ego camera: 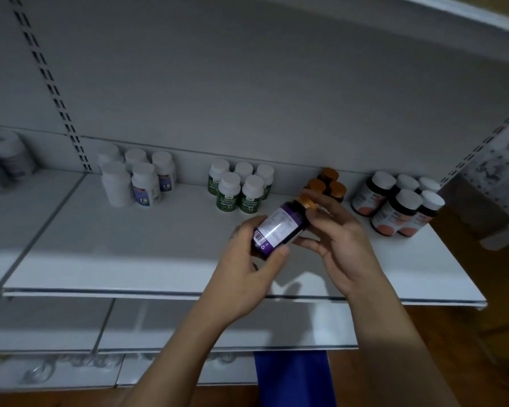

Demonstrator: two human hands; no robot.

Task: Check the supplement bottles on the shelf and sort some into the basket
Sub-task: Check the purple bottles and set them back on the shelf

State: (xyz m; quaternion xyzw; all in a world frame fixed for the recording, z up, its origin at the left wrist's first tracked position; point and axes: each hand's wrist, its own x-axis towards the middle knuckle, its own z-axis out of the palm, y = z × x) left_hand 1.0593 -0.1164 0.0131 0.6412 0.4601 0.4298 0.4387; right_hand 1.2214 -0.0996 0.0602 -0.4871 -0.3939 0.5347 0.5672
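place: likely a shop | evidence: white slotted-upright shelving (pixel 206 239) — grouped supplement bottles (pixel 241 186) in rows

Four bottle groups line the shelf's (pixel 130 248) back edge: left cluster (pixel 138 177), second cluster (pixel 240 186), third cluster (pixel 326 183), and right cluster (pixel 397 204) near the right corner. Before the third cluster, the held bottle (pixel 279 227) lies tilted between the left hand (pixel 247 268) and right hand (pixel 344 245).
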